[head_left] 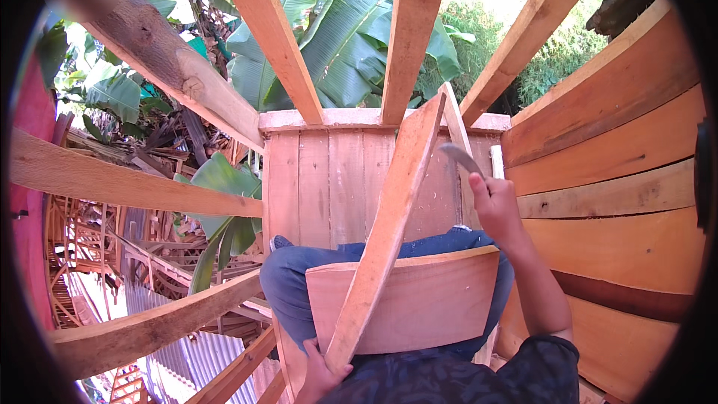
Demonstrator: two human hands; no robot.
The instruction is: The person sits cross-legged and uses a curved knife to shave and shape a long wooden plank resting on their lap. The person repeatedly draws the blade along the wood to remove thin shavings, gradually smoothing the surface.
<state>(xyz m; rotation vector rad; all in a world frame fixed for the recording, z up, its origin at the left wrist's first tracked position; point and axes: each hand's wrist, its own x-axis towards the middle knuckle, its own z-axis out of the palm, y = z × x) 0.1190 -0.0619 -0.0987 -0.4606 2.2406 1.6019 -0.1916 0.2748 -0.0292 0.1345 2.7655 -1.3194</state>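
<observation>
My left hand (323, 375) is closed round the lower end of a long narrow wooden plank (389, 232), which slants up and away to the right. At its top the plank meets a second, thinner strip of wood (456, 131). Across my lap lies a wide board (426, 299) with a slightly curved upper edge, partly behind the plank. My right hand (496, 206) is raised to the right of the plank, gripping a tool with a curved grey metal blade (461, 157). The blade points up and left toward the plank; most of its handle is hidden in my fist.
I sit inside a wooden frame, with vertical planks (314, 179) ahead and a wall of horizontal boards (606, 191) close on my right. Several beams (134, 176) spread outward ahead and to the left. Beyond them are banana leaves (340, 37) and corrugated metal sheets (194, 363).
</observation>
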